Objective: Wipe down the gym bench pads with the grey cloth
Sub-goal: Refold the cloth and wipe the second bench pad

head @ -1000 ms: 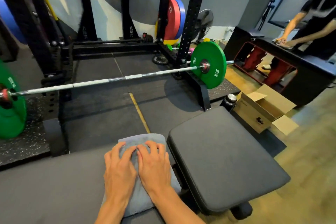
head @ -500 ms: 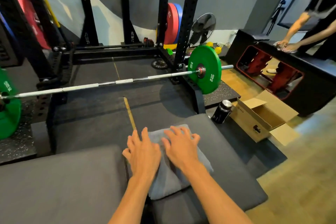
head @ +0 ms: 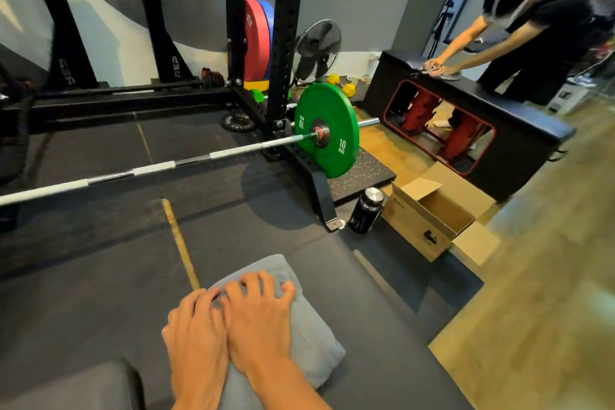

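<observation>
The folded grey cloth lies on the dark grey seat pad of the gym bench, near the pad's far left corner. Both my hands press down on it side by side, fingers slightly curled into the fabric. My left hand covers the cloth's left part and my right hand its middle. A corner of the long back pad shows at the bottom left, separated from the seat pad by a narrow gap.
A barbell with a green 10 kg plate lies across the black floor mats ahead. A black bottle and an open cardboard box stand right of the bench. Another person leans over a black bench at the far right.
Both hands have slid the cloth from the back pad's end across the gap onto the seat pad. The hands have since closed up side by side.
</observation>
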